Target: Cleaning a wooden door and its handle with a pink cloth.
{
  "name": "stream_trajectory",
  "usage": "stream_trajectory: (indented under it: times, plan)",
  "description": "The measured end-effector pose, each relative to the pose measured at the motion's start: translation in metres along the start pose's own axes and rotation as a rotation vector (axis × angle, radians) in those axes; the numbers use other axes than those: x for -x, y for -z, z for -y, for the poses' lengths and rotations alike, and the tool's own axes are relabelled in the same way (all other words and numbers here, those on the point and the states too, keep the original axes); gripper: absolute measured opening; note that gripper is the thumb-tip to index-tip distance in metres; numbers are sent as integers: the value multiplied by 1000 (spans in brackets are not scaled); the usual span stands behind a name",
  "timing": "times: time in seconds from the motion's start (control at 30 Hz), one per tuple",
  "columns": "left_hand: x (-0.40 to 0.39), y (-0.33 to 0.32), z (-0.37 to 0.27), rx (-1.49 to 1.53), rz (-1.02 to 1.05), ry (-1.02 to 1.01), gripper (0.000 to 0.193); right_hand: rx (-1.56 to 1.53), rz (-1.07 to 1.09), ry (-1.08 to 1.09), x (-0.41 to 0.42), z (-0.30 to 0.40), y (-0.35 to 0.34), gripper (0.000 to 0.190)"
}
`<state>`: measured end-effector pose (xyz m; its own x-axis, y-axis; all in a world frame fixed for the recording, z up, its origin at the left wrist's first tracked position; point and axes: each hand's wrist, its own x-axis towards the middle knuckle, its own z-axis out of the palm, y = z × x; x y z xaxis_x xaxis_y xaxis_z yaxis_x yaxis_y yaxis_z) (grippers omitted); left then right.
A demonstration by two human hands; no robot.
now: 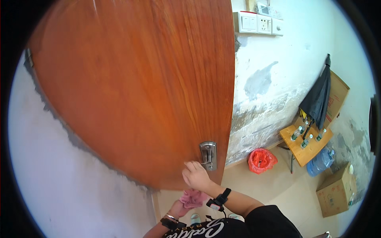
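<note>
A brown wood-grain door fills the left and middle of the view. Near its right edge is a metal lock plate with a lever handle pointing left. My right hand is curled around the free end of that lever, which its fingers hide. Lower down, my left hand grips a crumpled pink cloth near my body, below the door's bottom edge. Both wrists carry black straps, the right one with a small device.
To the right, a red-lined waste bin stands by the peeling wall. A small wooden table holds several water bottles; a black umbrella leans behind. A large blue water jug and a cardboard box sit nearby. Wall switches are above.
</note>
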<state>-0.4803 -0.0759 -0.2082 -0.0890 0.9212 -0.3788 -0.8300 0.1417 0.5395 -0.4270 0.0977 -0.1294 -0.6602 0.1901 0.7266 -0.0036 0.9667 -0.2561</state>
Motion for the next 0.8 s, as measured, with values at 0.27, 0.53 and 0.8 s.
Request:
stream_trajectory:
  times: [0.27,0.53,0.8]
  plan:
    - [83,-83,65,61,-345,-448,28,-397,291,222,67,57,45,40]
    - [144,-108,134,-154,-318,-580,46,-1062,1262,-233,104,95,117,67]
    - [207,-125,180,-230,-346,-534,59,-1158,1168,-153,159,119,102,56]
